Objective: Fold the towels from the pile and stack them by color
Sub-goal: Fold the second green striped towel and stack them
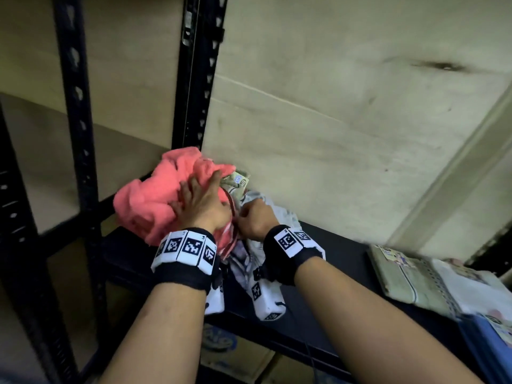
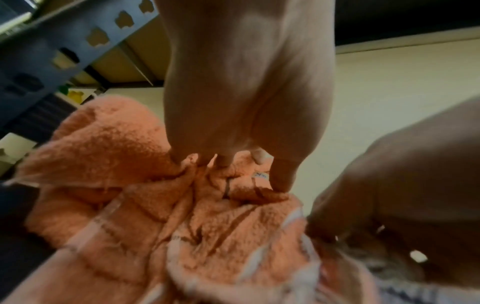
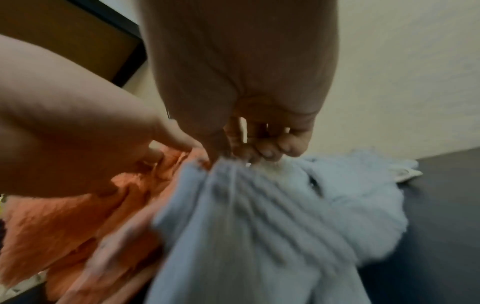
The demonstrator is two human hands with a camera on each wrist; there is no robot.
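No readable words anywhere. Wrist bands carry black-and-white square code markers w/ tiny digits at the corners, too small to make out. Same kind of markers on the white camera blocks under the wrists. Small tag on a crumpled towel behind the pink towel has blue print, too blurred to read. Cardboard box under the shelf shows a blue logo, partly hidden, illegible. Folded towels at right: printed patches, unreadable.

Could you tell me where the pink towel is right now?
In the head view, the pink towel lies crumpled on the black shelf, under the left hand.
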